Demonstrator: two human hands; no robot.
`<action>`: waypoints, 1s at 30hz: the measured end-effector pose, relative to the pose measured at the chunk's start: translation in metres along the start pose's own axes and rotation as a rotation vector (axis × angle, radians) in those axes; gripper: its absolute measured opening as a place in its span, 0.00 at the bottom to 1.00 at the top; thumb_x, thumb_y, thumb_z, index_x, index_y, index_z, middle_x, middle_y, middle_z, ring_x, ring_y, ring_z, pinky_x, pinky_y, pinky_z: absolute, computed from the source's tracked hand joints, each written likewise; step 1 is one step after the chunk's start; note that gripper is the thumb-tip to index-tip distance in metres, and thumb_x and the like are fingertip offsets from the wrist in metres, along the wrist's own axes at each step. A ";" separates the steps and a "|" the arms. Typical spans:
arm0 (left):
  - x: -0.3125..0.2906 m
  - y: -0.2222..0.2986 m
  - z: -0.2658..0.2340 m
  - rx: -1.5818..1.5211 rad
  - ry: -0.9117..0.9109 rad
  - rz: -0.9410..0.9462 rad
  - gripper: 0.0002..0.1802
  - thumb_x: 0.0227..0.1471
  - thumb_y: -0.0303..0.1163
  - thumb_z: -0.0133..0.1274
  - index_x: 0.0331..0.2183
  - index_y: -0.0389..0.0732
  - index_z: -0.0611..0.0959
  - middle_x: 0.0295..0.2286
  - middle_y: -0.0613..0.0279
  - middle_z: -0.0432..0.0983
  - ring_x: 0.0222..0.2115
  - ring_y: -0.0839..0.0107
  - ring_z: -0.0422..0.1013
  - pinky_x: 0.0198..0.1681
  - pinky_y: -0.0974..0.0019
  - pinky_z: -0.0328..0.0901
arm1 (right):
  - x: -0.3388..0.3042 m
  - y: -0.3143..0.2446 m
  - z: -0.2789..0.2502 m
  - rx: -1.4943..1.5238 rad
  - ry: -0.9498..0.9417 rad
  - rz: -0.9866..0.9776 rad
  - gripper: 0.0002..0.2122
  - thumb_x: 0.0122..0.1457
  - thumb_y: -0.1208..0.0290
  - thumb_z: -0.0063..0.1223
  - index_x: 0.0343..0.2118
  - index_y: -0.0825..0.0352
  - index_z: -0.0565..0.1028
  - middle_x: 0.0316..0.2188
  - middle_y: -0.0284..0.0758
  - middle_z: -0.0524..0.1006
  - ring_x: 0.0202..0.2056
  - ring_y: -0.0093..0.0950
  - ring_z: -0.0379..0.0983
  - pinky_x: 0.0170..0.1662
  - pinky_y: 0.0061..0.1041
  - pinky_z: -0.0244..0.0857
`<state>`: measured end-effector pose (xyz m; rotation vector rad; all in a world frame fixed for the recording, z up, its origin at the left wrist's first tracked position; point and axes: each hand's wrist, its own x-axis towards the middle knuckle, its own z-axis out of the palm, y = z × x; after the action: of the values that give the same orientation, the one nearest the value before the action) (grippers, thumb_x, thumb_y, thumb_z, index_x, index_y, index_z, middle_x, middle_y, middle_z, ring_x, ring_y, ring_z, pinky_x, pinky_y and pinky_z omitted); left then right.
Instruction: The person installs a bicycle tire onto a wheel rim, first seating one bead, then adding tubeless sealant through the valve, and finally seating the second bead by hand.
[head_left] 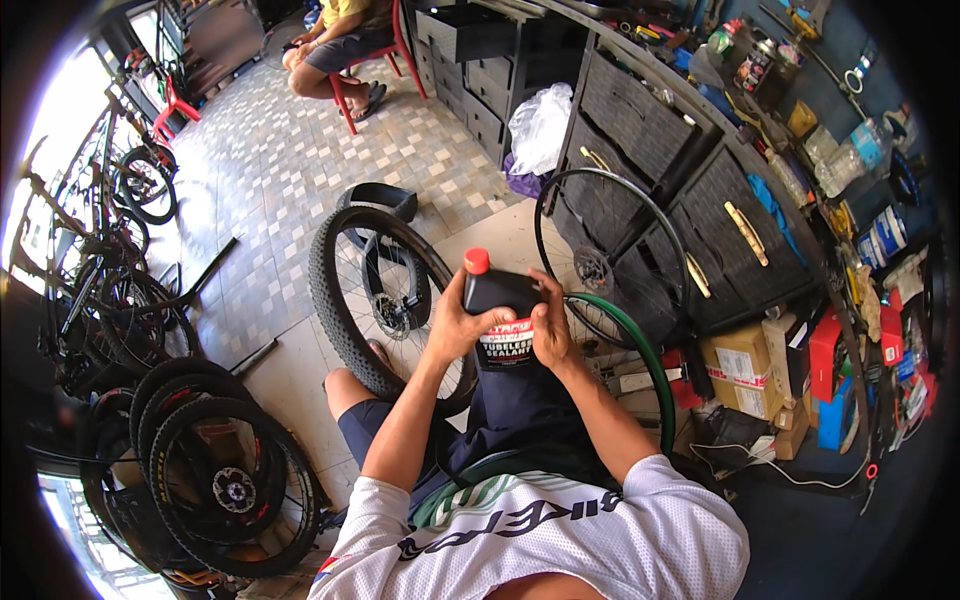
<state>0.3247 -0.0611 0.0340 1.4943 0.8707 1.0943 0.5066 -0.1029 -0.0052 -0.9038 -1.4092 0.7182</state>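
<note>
Dead centre of the dial, the left hand [462, 322] and right hand [551, 325] hold a black bottle [505, 302] with a red cap [477, 261] at its upper left, fingers curled in from nine and three o'clock with the gap filled by the bottle (the left thumb lies across its front). Toward nine o'clock of it stands a knobbly-tyred wheel [390, 315], toward two a thin-rimmed wheel [593, 268]. Around four, a green band [655, 370] curves down; overlapping wheels [234, 490] sit at eight.
</note>
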 end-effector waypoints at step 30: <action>-0.003 -0.007 0.052 0.111 0.094 0.108 0.17 0.44 0.31 0.69 0.36 0.31 0.84 0.36 0.53 0.84 0.39 0.61 0.79 0.60 0.53 0.62 | 0.113 -0.070 -0.030 -0.862 -0.633 -0.178 0.32 0.56 0.41 0.52 0.13 0.71 0.75 0.13 0.51 0.73 0.19 0.49 0.75 0.27 0.44 0.69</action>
<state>0.3735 -0.0789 0.0248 1.6082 0.9374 1.2202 0.5361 -0.0432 0.1138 -1.2307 -2.4210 0.2289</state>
